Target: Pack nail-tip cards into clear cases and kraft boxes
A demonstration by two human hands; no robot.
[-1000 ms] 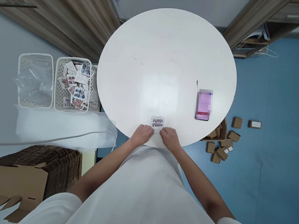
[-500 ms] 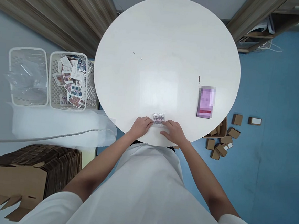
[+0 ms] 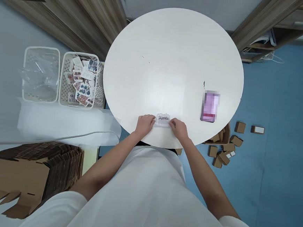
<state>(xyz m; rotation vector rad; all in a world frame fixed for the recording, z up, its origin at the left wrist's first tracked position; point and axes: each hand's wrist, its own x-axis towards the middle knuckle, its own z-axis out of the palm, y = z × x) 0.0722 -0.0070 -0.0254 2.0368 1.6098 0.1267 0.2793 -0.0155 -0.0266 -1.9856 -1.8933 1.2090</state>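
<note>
A small clear press-on nail pack lies near the front edge of the white round table, a row of dark nails showing in its upper part and its lower part whitish. At its left edge, the fingertips of my left hand are pinched together on the plastic. My right hand grips the opposite edge, thumb and fingers closed. How much of the edge lies under the fingertips is hidden. A phone with a blurred pink screen rests on the table to the right.
Left of the table, a white basket holds many nail cards, beside another basket with clear plastic bags. White wrap and flattened cardboard boxes are nearer me. Small brown boxes lie on the blue floor at right.
My right hand's thumb and fingers have closed at the pack's right edge. The pack's lower part now looks whitish, with only one row of nails clear. The camera view has shifted slightly.
</note>
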